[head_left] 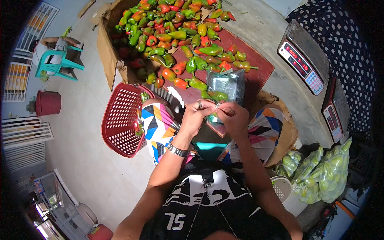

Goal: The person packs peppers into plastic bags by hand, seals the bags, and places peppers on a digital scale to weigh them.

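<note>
My left hand (196,116), with a ring and a wristwatch, pinches the gathered top of a small clear plastic bag (214,119) holding green peppers. Fingertip to fingertip with it, my right hand (235,119) is closed on the same gathered plastic. Both hands partly cover the bag. Just beyond them, a stack of clear plastic bags (228,83) lies on the dark red board (256,66). Loose red and green peppers (194,66) are spread over the board beside the stack.
A cardboard box (105,52) spills a large heap of peppers at the back. The red perforated basket (122,120) stands left of my legs. Two digital scales (302,66) sit on the right-hand counter. Filled bags of green produce (326,174) rest at lower right. A person sits on a teal chair (54,64).
</note>
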`<control>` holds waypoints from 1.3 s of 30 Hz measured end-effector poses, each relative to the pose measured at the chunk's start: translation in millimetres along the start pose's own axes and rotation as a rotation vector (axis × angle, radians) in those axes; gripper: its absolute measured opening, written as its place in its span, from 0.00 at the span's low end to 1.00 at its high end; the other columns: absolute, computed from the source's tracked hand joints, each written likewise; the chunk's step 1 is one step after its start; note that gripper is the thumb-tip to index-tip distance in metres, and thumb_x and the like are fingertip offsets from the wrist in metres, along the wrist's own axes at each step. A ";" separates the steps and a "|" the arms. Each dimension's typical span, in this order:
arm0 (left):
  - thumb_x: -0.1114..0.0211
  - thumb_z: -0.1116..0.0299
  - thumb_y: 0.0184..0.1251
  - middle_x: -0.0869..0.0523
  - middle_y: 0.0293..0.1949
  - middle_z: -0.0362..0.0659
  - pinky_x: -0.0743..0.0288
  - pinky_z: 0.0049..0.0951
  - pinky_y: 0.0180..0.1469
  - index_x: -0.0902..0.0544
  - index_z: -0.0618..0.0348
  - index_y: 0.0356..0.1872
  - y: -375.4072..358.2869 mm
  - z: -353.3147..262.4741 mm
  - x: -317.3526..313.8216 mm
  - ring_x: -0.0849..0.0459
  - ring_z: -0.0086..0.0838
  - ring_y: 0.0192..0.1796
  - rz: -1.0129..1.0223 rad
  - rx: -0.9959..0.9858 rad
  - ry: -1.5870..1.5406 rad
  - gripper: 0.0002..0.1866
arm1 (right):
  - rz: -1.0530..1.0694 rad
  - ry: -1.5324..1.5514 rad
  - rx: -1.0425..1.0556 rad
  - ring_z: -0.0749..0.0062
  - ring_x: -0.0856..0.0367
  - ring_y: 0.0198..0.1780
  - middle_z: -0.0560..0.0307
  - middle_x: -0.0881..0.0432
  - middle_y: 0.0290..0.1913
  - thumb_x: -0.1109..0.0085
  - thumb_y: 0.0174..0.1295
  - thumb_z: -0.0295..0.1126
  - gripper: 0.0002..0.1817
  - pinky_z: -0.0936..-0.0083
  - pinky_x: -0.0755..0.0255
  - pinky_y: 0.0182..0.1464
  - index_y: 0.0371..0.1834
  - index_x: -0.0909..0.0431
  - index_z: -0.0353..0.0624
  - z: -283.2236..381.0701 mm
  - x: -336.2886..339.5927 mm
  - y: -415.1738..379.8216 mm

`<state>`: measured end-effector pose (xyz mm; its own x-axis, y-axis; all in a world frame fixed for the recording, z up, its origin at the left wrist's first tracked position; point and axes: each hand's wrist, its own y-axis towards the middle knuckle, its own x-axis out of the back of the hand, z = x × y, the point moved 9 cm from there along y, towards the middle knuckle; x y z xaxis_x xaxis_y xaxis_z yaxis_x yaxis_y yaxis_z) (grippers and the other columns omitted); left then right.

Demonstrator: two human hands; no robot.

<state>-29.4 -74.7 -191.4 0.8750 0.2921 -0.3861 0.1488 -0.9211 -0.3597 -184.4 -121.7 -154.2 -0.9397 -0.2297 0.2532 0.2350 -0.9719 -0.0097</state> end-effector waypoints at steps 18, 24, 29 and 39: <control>0.29 0.78 0.69 0.11 0.51 0.43 0.21 0.25 0.56 0.11 0.69 0.43 5.6 -2.6 5.5 0.14 0.24 0.49 -0.002 -0.030 0.181 0.06 | 0.010 -0.147 0.004 0.75 0.12 0.34 0.55 0.11 0.31 0.25 0.58 0.30 0.08 0.74 0.19 0.40 0.37 0.12 0.39 7.0 -0.2 3.0; 0.28 0.76 0.69 0.10 0.42 0.41 0.24 0.23 0.49 0.11 0.66 0.45 8.7 -2.3 -0.5 0.16 0.21 0.41 0.006 0.065 0.135 0.07 | 0.078 -0.224 0.147 0.66 0.17 0.26 0.53 0.18 0.26 0.28 0.58 0.29 0.08 0.67 0.23 0.33 0.35 0.19 0.40 17.3 -11.1 11.8; 0.28 0.77 0.67 0.12 0.39 0.39 0.28 0.20 0.43 0.12 0.66 0.43 12.0 12.4 6.6 0.21 0.17 0.35 -0.058 0.084 0.097 0.06 | 0.125 -0.118 0.045 0.74 0.21 0.27 0.54 0.19 0.27 0.32 0.61 0.28 0.07 0.71 0.26 0.32 0.34 0.22 0.40 1.4 -12.0 15.5; 0.27 0.75 0.67 0.13 0.53 0.36 0.29 0.22 0.47 0.12 0.56 0.50 -8.6 -36.6 -21.7 0.24 0.18 0.42 0.050 -0.431 0.516 0.12 | 0.337 0.333 -0.222 0.83 0.26 0.27 0.68 0.22 0.26 0.40 0.66 0.29 0.04 0.75 0.28 0.32 0.36 0.21 0.39 -21.5 -15.6 24.3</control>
<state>-32.8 -82.4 -148.9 0.9778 0.1844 0.0999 0.1790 -0.9820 0.0609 -169.3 -142.9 -179.2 -0.8575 -0.5001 -0.1208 0.5138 -0.8202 -0.2515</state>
